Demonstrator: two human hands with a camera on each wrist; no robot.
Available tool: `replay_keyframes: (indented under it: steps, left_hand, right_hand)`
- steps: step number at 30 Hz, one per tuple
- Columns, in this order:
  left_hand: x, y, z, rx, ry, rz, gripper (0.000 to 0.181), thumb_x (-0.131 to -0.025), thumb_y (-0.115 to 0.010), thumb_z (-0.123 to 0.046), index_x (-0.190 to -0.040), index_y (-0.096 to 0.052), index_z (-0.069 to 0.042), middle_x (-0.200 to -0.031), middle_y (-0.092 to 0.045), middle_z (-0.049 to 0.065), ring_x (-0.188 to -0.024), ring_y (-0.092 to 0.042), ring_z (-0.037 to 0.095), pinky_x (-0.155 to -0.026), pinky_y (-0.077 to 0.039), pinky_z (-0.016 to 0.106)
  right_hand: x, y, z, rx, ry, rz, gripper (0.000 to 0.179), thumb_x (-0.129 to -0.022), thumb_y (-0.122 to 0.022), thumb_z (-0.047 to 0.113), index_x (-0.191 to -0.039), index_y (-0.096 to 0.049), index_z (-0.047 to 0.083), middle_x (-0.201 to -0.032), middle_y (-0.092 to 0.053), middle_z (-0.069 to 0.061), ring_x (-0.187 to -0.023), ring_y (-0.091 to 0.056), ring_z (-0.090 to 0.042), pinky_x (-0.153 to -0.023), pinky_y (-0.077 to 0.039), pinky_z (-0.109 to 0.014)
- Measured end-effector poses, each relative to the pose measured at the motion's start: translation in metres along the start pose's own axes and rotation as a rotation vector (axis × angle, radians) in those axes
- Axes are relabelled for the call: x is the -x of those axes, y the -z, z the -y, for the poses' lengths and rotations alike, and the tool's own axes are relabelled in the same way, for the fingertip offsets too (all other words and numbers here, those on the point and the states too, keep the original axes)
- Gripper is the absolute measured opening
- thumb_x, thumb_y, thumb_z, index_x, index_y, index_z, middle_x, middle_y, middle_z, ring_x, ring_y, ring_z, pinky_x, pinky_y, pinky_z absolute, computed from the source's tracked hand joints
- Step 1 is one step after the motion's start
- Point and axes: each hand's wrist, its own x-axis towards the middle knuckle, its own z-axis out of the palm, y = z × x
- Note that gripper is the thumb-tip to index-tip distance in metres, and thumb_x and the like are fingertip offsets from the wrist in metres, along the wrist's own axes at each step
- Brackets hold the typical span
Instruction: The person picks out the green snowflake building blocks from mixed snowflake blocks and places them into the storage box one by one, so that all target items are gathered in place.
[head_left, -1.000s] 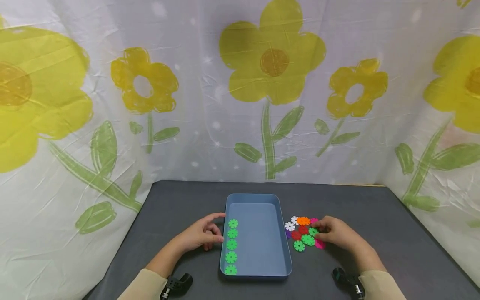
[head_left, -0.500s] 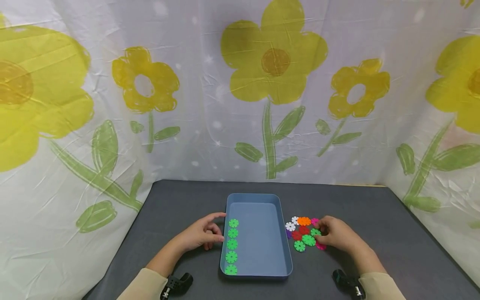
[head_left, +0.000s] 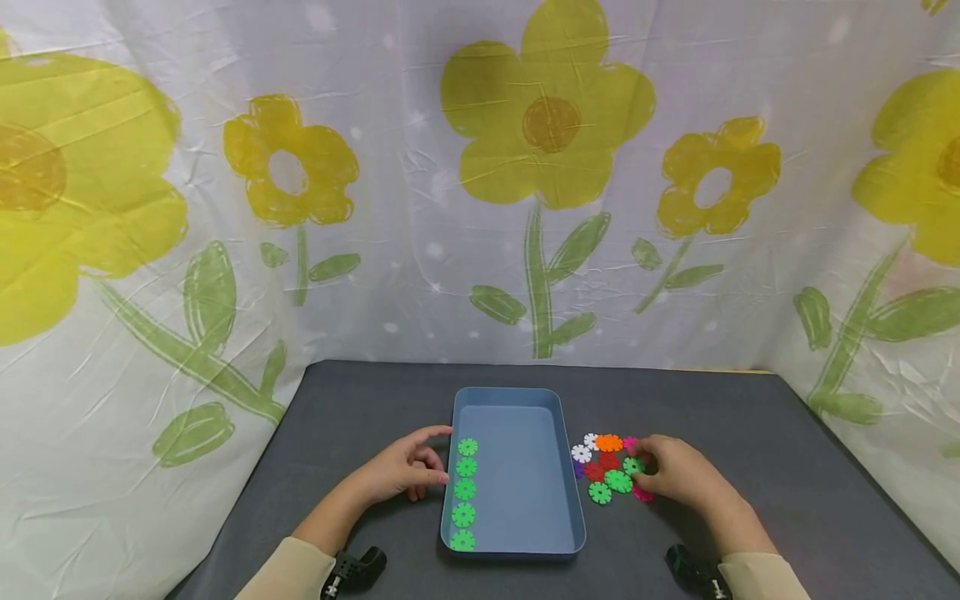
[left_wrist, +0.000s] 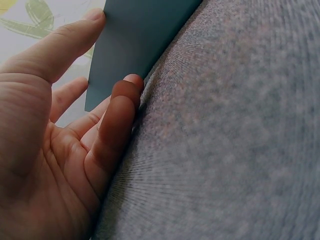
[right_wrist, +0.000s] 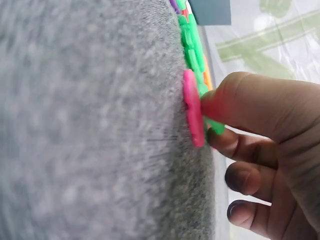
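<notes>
A blue-grey tray (head_left: 525, 492) lies on the table with a column of several green snowflake discs (head_left: 465, 489) along its left side. My left hand (head_left: 408, 468) rests at the tray's left wall, thumb and index finger extended to it, the other fingers loosely bent. In the left wrist view the thumb and fingertips meet the tray wall (left_wrist: 130, 45). Right of the tray, my right hand (head_left: 678, 471) pinches a green snowflake disc (right_wrist: 216, 126) between thumb and index finger at the edge of a loose pile. A pink disc (right_wrist: 193, 107) lies right beside the thumb.
The pile holds white (head_left: 581, 453), orange (head_left: 609, 442), red (head_left: 594, 472) and more green discs (head_left: 618, 481), partly overlapping. A purple disc (head_left: 578, 469) sits near the tray's right wall. Behind the dark table (head_left: 375, 392) hangs a flowered curtain (head_left: 405, 275).
The right hand and the green disc in its fingers have shifted very slightly to the right. The left hand and the tray hold their place.
</notes>
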Motion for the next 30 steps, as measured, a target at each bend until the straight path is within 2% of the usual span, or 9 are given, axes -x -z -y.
replay_keyframes:
  steps: [4,8,12,22,30]
  left_hand:
    - [-0.001,0.001,0.001,0.005,-0.004,0.004,0.08,-0.096,-0.075,-0.012,-0.16,-0.029,-0.004,-0.097,-0.069,0.013,-0.062,-0.057,0.02,-0.056,-0.052,0.035]
    - [-0.002,0.002,0.003,0.01,-0.011,0.01,0.08,-0.096,-0.075,-0.013,-0.16,-0.029,-0.004,-0.096,-0.069,0.012,-0.061,-0.057,0.019,-0.056,-0.052,0.035]
    - [-0.002,0.002,0.003,0.017,-0.013,0.017,0.081,-0.096,-0.075,-0.014,-0.16,-0.027,-0.003,-0.097,-0.07,0.012,-0.061,-0.058,0.017,-0.056,-0.052,0.034]
    - [-0.002,0.002,0.005,0.012,-0.001,0.01,0.081,-0.095,-0.076,-0.014,-0.16,-0.028,-0.005,-0.097,-0.07,0.011,-0.061,-0.058,0.017,-0.057,-0.052,0.034]
    - [-0.003,0.004,0.006,0.009,0.013,0.004,0.082,-0.095,-0.077,-0.017,-0.161,-0.029,-0.007,-0.098,-0.071,0.011,-0.061,-0.057,0.018,-0.058,-0.052,0.035]
  right_hand:
    - [0.001,0.002,0.001,0.009,0.038,0.027,0.029,-0.079,-0.085,0.013,-0.106,-0.077,0.004,-0.085,-0.059,0.003,-0.075,-0.051,-0.016,-0.072,-0.05,-0.039]
    - [0.003,0.002,0.0,0.036,0.093,0.021,0.031,-0.078,-0.083,0.012,-0.108,-0.078,0.004,-0.081,-0.053,0.004,-0.072,-0.046,-0.014,-0.065,-0.043,-0.034]
    - [0.003,0.001,-0.001,0.007,0.1,0.012,0.03,-0.08,-0.082,0.013,-0.108,-0.078,0.002,-0.078,-0.051,0.004,-0.068,-0.044,-0.013,-0.061,-0.039,-0.032]
    - [0.005,0.011,-0.002,-0.091,0.068,-0.021,0.023,-0.082,-0.084,0.015,-0.098,-0.077,0.001,-0.081,-0.061,0.003,-0.068,-0.05,-0.013,-0.06,-0.047,-0.031]
    - [0.002,0.029,0.016,-0.127,0.141,-0.064,0.021,-0.087,-0.082,0.017,-0.106,-0.078,0.006,-0.081,-0.059,0.007,-0.066,-0.049,-0.011,-0.058,-0.045,-0.029]
